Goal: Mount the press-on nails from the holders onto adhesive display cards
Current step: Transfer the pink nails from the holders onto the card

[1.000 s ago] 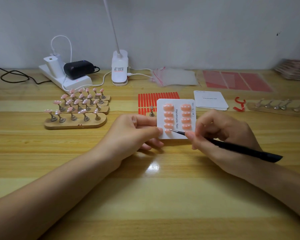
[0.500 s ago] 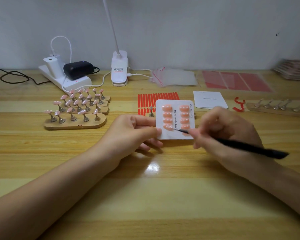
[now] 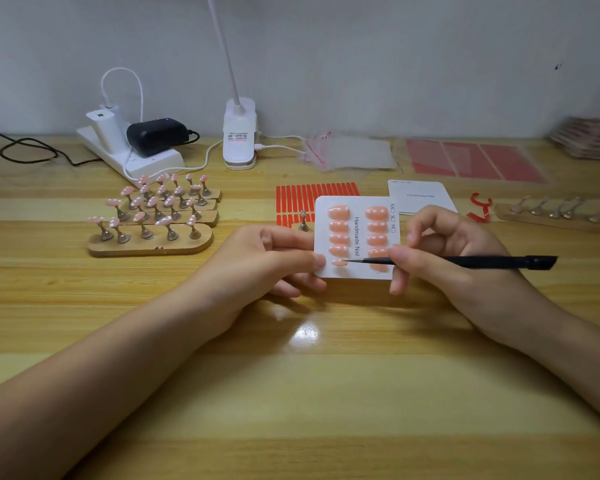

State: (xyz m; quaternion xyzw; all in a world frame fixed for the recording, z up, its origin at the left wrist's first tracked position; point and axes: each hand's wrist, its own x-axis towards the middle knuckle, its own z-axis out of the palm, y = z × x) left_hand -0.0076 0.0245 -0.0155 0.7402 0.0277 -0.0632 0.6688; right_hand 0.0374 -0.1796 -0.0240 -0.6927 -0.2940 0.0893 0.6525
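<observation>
Black tool [image 3: 465, 261] has swung near level since a sec ago, tip now on the lowest nail [image 3: 339, 263] of the card's left column. Right hand [image 3: 454, 258] pinches tool; left hand [image 3: 257, 265] pinches display card [image 3: 357, 237] by its edge, just above the desk [image 3: 291, 393]. Prob. seating that nail; more wait on wooden holders [image 3: 149, 220] at left.

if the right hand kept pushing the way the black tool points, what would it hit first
The right hand points its black tool leftward; the tip already sits at the lowest left nail on the card. Beyond that, probably the left hand's fingertips.
</observation>
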